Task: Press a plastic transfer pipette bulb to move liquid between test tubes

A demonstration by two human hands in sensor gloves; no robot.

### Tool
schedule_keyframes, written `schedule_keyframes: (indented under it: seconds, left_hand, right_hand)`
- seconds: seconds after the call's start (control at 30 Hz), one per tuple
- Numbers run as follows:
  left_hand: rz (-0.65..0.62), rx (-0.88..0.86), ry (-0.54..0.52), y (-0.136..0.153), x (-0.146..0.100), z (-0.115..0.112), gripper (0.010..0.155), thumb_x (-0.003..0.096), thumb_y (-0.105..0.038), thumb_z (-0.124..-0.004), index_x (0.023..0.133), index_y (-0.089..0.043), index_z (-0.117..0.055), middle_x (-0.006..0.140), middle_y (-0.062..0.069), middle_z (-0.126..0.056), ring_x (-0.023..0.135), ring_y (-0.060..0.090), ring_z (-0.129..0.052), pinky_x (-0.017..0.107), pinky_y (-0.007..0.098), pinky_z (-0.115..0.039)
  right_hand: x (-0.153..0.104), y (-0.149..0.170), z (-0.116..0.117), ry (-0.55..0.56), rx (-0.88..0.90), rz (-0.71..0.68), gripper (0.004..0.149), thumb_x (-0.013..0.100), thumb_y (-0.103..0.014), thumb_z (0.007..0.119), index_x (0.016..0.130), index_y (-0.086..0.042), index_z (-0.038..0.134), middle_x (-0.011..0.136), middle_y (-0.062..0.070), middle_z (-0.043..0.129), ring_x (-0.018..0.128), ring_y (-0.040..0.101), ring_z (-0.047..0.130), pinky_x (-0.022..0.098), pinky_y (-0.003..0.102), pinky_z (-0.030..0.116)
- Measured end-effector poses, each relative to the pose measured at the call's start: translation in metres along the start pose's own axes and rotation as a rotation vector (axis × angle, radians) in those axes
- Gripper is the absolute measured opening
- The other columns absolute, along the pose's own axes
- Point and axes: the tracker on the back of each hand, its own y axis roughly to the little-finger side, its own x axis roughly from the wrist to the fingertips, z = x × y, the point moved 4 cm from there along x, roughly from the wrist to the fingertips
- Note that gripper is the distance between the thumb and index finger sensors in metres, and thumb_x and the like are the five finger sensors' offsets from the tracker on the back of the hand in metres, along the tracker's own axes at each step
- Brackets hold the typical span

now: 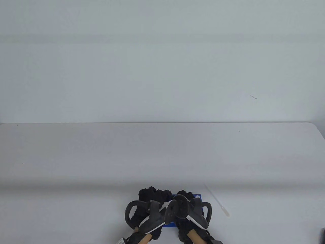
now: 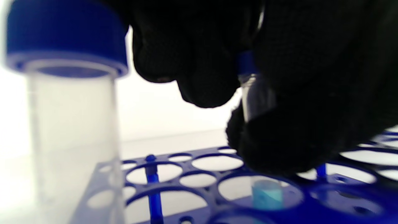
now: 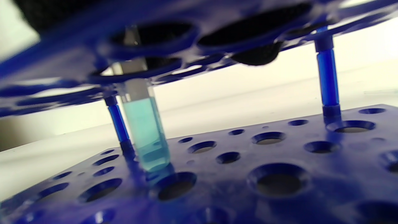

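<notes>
A blue test tube rack (image 1: 197, 196) stands at the table's near edge, mostly hidden under both gloved hands. My left hand (image 1: 150, 193) grips the upper part of a blue-capped tube (image 2: 256, 97) that stands in the rack (image 2: 326, 202) and holds blue-green liquid (image 3: 145, 133). A second clear tube with a blue cap (image 2: 73, 118) stands at the rack's left and looks empty. My right hand (image 1: 184, 194) lies over the rack's top plate; its glove shows through the holes (image 3: 258, 25). The plastic pipette (image 1: 218, 203) lies on the table right of the rack, untouched.
The rack has many vacant holes in its top plate and base (image 3: 217, 183), joined by blue posts (image 3: 328, 77). The white table (image 1: 101, 157) stretches away to a pale wall.
</notes>
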Motion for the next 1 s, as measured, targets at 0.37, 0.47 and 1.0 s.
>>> schedule_keyframes:
  seconds: [0.37, 0.47, 1.0]
  left_hand:
    - [0.144, -0.267, -0.08, 0.051, -0.007, 0.035, 0.059, 0.0395, -0.062, -0.079, 0.092, -0.035, -0.078, 0.084, -0.011, -0.094, 0.081, 0.016, -0.081, 0.07, 0.048, -0.065]
    - [0.252, -0.33, -0.129, 0.095, -0.013, 0.041, 0.059, 0.0394, -0.061, -0.08, 0.092, -0.036, -0.078, 0.085, -0.01, -0.094, 0.081, 0.017, -0.081, 0.07, 0.048, -0.065]
    - [0.552, -0.434, 0.295, 0.2, -0.023, -0.078, 0.058, 0.0375, -0.052, -0.087, 0.093, -0.037, -0.079, 0.083, -0.009, -0.093, 0.077, 0.018, -0.08, 0.07, 0.05, -0.064]
  right_hand:
    - [-0.001, 0.0, 0.0, 0.001, -0.001, 0.0, 0.048, 0.031, -0.052, 0.087, 0.073, -0.03, 0.084, 0.062, -0.003, 0.082, 0.057, 0.025, 0.084, 0.047, 0.046, 0.07]
    - [-0.001, 0.0, 0.0, 0.0, 0.0, 0.0, 0.048, 0.031, -0.051, 0.087, 0.073, -0.03, 0.084, 0.062, -0.003, 0.082, 0.057, 0.025, 0.084, 0.047, 0.046, 0.07]
    - [-0.001, 0.0, 0.0, -0.001, 0.004, -0.001, 0.048, 0.031, -0.051, 0.087, 0.073, -0.03, 0.084, 0.063, -0.002, 0.082, 0.057, 0.025, 0.083, 0.047, 0.046, 0.07]
